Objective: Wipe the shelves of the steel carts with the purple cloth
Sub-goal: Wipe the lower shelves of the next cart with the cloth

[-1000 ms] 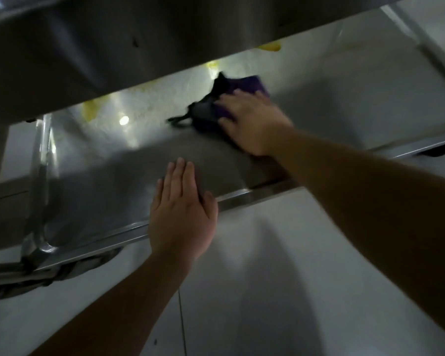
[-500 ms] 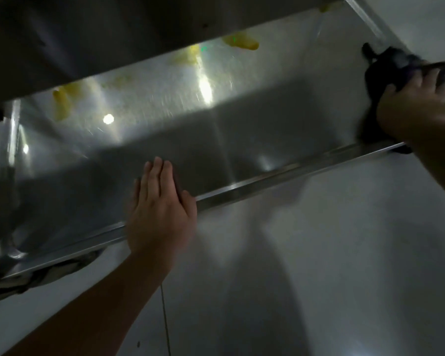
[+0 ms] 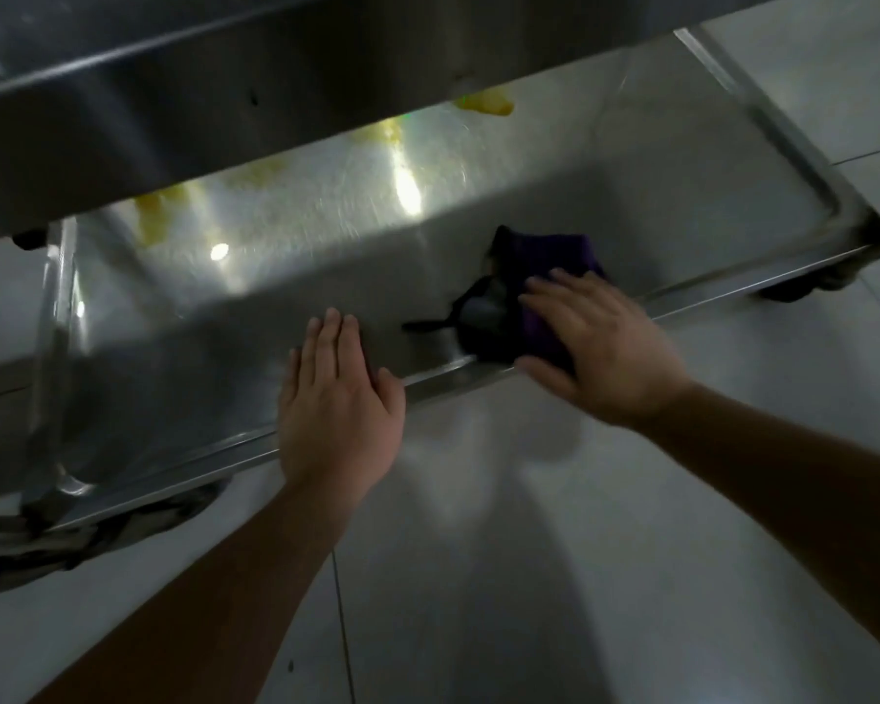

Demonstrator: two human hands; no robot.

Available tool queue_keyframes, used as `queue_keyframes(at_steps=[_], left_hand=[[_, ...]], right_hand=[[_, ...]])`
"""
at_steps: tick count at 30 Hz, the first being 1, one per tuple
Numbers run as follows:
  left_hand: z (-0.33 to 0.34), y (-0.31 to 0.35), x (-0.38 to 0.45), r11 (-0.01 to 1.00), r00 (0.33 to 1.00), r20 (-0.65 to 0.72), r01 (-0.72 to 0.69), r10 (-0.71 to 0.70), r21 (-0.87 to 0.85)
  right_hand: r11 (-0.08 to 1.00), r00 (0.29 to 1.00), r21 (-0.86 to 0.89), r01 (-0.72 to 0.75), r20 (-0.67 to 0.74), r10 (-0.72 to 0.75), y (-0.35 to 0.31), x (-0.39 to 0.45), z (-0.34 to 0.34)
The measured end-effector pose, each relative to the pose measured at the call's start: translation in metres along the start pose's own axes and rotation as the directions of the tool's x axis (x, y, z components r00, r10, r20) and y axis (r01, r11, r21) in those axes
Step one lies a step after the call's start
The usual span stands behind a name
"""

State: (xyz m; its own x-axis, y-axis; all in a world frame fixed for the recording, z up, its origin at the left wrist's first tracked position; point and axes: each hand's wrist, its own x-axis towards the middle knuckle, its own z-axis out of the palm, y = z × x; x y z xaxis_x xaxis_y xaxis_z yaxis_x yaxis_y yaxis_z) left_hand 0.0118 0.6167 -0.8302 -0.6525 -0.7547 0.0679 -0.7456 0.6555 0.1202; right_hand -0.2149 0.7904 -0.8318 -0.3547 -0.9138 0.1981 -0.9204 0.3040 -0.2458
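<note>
Two bare hands reach down to the low shiny steel shelf [image 3: 555,195] of a cart. The left hand [image 3: 339,403] lies flat on the front rim of the shelf, with its fingers straight and close together and the thumb out to the side along the rim. It holds nothing. The right hand [image 3: 598,343] is spread wide, with its fingers a little apart, and it presses down on the crumpled dark purple cloth [image 3: 534,276]. The cloth sits on the shelf near the front rim, to the right of the left hand, and part of it hangs over the rim. A dark strip sticks out of the cloth to the left; it may be a tag or a loose end, but the picture is too dim to tell. Some yellow smears [image 3: 486,101] show at the back of the shelf, next to bright spots of light. Another steel shelf [image 3: 174,94] hangs above and hides the back part. Pale floor tiles [image 3: 529,576] lie under both arms.
</note>
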Motion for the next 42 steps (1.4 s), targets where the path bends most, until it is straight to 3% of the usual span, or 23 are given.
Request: queue_keyframes(at_steps=[3, 6, 8, 10, 12, 16, 19, 21, 24, 27, 30, 33, 36, 38, 42], left_hand=[[0.001, -0.001, 0.000, 1.000, 1.000, 0.002, -0.003, 0.003, 0.001], [0.000, 0.000, 0.001, 1.000, 1.000, 0.002, -0.008, 0.008, 0.002], [-0.002, 0.001, 0.000, 1.000, 1.000, 0.010, 0.000, 0.000, 0.004], [-0.003, 0.002, 0.000, 1.000, 1.000, 0.027, 0.000, 0.000, 0.012], [-0.006, 0.003, 0.000, 1.000, 0.999, 0.051, 0.003, -0.004, 0.014], [-0.006, 0.004, 0.001, 1.000, 0.996, 0.086, 0.015, -0.015, -0.004], [-0.009, 0.003, 0.002, 0.998, 0.991, 0.130, 0.018, -0.011, -0.055], [-0.013, -0.002, 0.007, 0.992, 0.984, 0.181, 0.031, -0.008, -0.123], [-0.027, -0.011, 0.016, 0.959, 0.963, 0.270, 0.070, 0.007, -0.274], [-0.041, -0.022, 0.013, 0.905, 0.956, 0.294, 0.126, -0.002, -0.406], [-0.046, -0.034, -0.003, 0.925, 0.974, 0.228, 0.092, -0.005, -0.369], [-0.048, -0.045, -0.020, 0.965, 0.987, 0.150, -0.011, 0.052, -0.261], [-0.059, -0.053, -0.031, 0.979, 0.976, 0.129, -0.161, 0.176, -0.123], [-0.074, -0.052, -0.039, 0.967, 0.950, 0.185, -0.242, 0.253, -0.078], [-0.119, -0.045, -0.069, 0.987, 0.854, 0.494, -0.136, 0.160, -0.086]], right_hand=[[0.965, 0.958, 0.016, -0.264, -0.116, 0.264, 0.064, -0.007, -0.018], [0.843, 0.831, -0.042, -0.537, -0.201, 0.519, 0.113, -0.020, -0.035], [0.759, 0.736, -0.015, -0.651, -0.256, 0.626, 0.118, -0.017, -0.036], [0.719, 0.690, 0.011, -0.695, -0.271, 0.671, 0.103, -0.011, -0.029], [0.776, 0.749, 0.021, -0.631, -0.242, 0.616, 0.079, -0.011, -0.017], [0.959, 0.943, 0.050, -0.280, -0.170, 0.285, 0.008, -0.011, 0.009], [0.996, 0.998, 0.088, -0.026, -0.052, 0.031, -0.047, -0.004, 0.023], [0.990, 0.996, 0.109, 0.086, 0.014, -0.088, -0.073, 0.004, 0.025], [0.986, 0.987, 0.087, 0.140, 0.071, -0.146, -0.093, 0.013, 0.021], [0.973, 0.972, -0.031, 0.230, 0.064, -0.228, -0.099, 0.014, 0.015], [0.918, 0.933, -0.171, 0.358, 0.029, -0.359, -0.104, 0.013, 0.011], [0.869, 0.903, -0.243, 0.430, 0.098, -0.419, -0.109, 0.022, 0.000], [0.869, 0.896, -0.240, 0.433, 0.225, -0.384, -0.120, 0.032, -0.020], [0.889, 0.891, -0.225, 0.399, 0.323, -0.319, -0.133, 0.030, -0.037], [0.931, 0.824, -0.158, 0.329, 0.529, -0.201, -0.160, -0.003, -0.067]])
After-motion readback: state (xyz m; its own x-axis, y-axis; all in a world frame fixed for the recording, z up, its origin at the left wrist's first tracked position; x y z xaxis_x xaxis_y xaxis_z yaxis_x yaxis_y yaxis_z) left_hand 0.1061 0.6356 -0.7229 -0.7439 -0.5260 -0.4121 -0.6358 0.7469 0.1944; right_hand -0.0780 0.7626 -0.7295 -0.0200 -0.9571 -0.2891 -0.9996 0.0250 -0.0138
